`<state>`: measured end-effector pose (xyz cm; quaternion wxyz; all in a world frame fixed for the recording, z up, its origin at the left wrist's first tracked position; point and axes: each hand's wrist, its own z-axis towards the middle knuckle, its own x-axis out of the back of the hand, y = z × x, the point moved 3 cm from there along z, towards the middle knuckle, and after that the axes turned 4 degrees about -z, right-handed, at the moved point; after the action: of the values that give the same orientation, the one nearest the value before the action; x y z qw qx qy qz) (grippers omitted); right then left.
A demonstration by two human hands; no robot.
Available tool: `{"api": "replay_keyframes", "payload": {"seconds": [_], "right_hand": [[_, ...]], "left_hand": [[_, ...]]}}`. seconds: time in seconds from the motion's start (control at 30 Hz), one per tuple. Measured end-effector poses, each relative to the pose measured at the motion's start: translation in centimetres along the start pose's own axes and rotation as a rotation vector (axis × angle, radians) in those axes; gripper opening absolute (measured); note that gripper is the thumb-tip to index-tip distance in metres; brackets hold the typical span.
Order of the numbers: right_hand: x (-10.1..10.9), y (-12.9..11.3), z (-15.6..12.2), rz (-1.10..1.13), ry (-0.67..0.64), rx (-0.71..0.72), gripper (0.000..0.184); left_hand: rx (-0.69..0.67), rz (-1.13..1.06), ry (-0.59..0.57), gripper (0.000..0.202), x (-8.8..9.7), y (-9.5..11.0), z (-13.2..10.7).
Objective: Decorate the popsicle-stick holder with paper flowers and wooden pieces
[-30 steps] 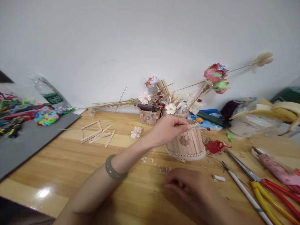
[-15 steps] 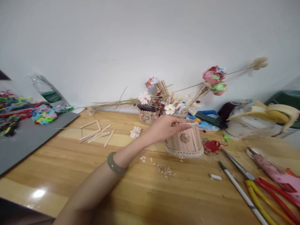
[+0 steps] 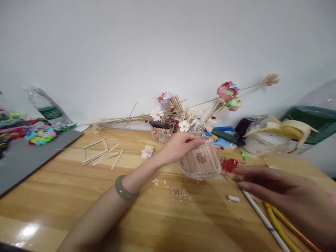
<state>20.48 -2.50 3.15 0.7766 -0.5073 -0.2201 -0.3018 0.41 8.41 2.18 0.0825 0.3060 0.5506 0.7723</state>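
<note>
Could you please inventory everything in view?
Slatted basket: one, tan, centre
Beaded basket: one, tan, behind
Artificial flowers: several, multicoloured, near baskets
Craft sticks: several, pale, left
Chips: many, beige, front
Stub: one, white, right
Rod: one, white, right
Handles: two, yellow, right
Scrap: one, red, right
Banana peel: one, yellow, right
Bottle: one, clear, left
Fuzzy pieces: many, multicoloured, left
Mat: one, grey, left
Table: one, brown, beneath
Wall: one, white, back
Bangle: one, green, left wrist
Left hand: one, bare, on slatted basket
Right hand: one, bare, right
</note>
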Motion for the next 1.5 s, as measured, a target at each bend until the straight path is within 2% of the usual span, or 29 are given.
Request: {"api": "replay_keyframes", "payload": {"seconds": [0.03, 0.13, 0.3, 0.47, 0.6, 0.7, 0.77, 0.87, 1.0, 1.1, 1.2, 1.37, 1.5], "right_hand": [[-1.2, -1.0, 0.3, 0.029, -0.088, -0.023, 0.027], [-3.9, -3.0, 0.8, 0.013, -0.06, 0.072, 0.02], [-6.1, -3.0, 1.6, -0.012, -0.019, 0.185, 0.01], [-6.7, -2.4, 2.6, 0.096, 0.001, 0.021, 0.015], [-6.7, -1.7, 3.4, 0.217, 0.044, -0.104, 0.019], [-6.4, -1.1, 3.5, 0.274, 0.049, -0.167, 0.02], [-6.1, -0.9, 3.4, 0.314, 0.052, -0.194, 0.019], [-6.0, -0.8, 2.9, 0.371, 0.02, -0.237, 0.018], [-6.7, -0.2, 2.4, 0.428, -0.137, -0.366, 0.022], [-7.2, 0.3, 2.6, 0.443, -0.196, -0.438, 0.023], [-7.3, 0.3, 2.9, 0.438, -0.21, -0.452, 0.023], [-7.4, 0.0, 3.3, 0.382, -0.179, -0.432, 0.024], [-7.5, -0.2, 3.2, 0.282, -0.16, -0.399, 0.024]], "left_hand": [[0.005, 0.001, 0.001, 0.041, -0.1, 0.1, -0.1], [0.008, 0.018, 0.022, 0.043, -0.3, 0.3, -0.2], [0.007, 0.014, 0.072, 0.04, 0.0, 0.3, 0.1], [-0.052, -0.12, -0.019, 0.025, 0.1, 0.2, 0.5], [-0.089, -0.14, -0.16, 0.026, 0.5, -0.1, 0.4], [-0.068, -0.035, -0.272, 0.025, 0.8, -0.6, 0.3], [-0.054, 0.086, -0.306, 0.02, 0.7, -0.9, 0.3], [-0.056, 0.124, -0.284, 0.018, 0.4, -1.0, 0.3], [-0.034, 0.013, -0.247, 0.025, 0.2, -0.9, 0.3], [0.002, -0.014, -0.237, 0.022, 0.2, -0.7, 0.3], [0.028, -0.016, -0.228, 0.023, 0.1, -0.6, 0.2], [0.107, -0.089, -0.167, 0.036, -0.6, -0.7, 0.1], [0.1, -0.095, -0.118, 0.032, -0.8, -0.7, 0.1]]}}
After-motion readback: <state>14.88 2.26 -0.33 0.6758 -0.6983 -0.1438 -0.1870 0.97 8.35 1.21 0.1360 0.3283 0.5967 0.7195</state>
